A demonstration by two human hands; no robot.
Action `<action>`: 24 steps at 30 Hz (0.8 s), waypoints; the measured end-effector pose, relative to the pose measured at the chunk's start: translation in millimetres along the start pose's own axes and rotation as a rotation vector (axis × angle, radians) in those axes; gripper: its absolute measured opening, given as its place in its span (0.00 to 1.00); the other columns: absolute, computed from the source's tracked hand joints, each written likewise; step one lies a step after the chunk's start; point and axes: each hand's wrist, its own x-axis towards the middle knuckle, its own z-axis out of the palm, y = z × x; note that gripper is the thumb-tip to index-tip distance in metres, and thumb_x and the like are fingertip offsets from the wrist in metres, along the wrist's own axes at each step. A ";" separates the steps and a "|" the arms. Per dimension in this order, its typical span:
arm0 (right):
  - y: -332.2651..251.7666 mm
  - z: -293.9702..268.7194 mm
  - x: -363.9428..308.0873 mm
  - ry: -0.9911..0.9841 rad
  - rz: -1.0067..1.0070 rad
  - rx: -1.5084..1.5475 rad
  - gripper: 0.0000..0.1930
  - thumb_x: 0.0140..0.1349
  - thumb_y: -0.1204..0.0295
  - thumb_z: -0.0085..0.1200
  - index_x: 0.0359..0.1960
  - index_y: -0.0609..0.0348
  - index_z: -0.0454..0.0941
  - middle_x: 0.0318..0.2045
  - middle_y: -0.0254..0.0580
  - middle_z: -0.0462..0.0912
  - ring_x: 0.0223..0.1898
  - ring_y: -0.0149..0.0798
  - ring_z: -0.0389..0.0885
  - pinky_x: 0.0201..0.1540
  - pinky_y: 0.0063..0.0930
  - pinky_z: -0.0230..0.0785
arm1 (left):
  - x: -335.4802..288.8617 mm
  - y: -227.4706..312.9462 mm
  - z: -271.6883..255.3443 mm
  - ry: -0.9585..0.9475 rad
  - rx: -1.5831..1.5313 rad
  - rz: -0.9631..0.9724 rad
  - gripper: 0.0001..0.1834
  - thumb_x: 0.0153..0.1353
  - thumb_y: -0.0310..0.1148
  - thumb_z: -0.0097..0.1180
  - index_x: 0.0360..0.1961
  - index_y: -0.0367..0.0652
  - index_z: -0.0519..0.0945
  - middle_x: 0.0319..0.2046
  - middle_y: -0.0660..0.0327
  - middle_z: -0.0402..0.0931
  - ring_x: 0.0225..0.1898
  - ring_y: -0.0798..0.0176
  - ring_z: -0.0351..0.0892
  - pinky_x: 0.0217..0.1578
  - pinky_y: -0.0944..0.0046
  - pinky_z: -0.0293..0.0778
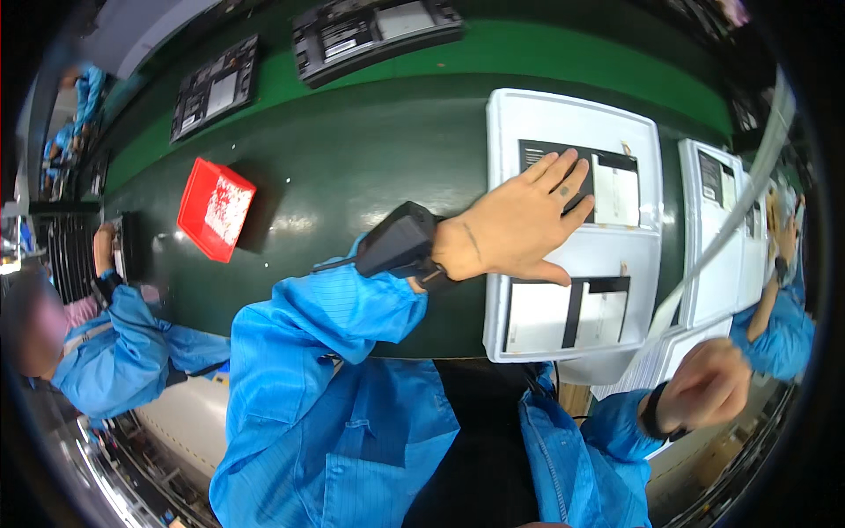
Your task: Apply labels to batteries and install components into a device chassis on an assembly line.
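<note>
My left hand (519, 224) lies with fingers spread over a flat black-and-silver pack (616, 189), which looks like a battery. This pack sits in the upper compartment of a white tray (572, 110), and the palm covers its left part. A second such pack (539, 317) rests in the lower compartment, below my thumb. Off to the right of the tray, near my body, my right hand (709, 387) is raised with its fingers curled. It is blurred, and whether it holds anything is hidden. A black device is strapped on my left wrist.
A red bin (216, 211) stands on the dark green bench (352, 132) at left. Two black device housings (378, 35) (216, 88) lie at the back. More white trays (713, 238) are at right, behind a pale hose (748, 198). Co-workers in blue sit on both sides.
</note>
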 end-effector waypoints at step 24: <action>22.1 6.4 -7.2 0.069 0.481 0.229 0.08 0.59 0.82 0.64 0.41 0.64 0.84 0.39 0.34 0.83 0.38 0.26 0.79 0.35 0.17 0.68 | 93.7 103.0 -0.6 0.379 -1.445 -0.250 0.14 0.68 0.32 0.60 0.50 0.35 0.82 0.41 0.63 0.85 0.41 0.72 0.80 0.43 0.69 0.77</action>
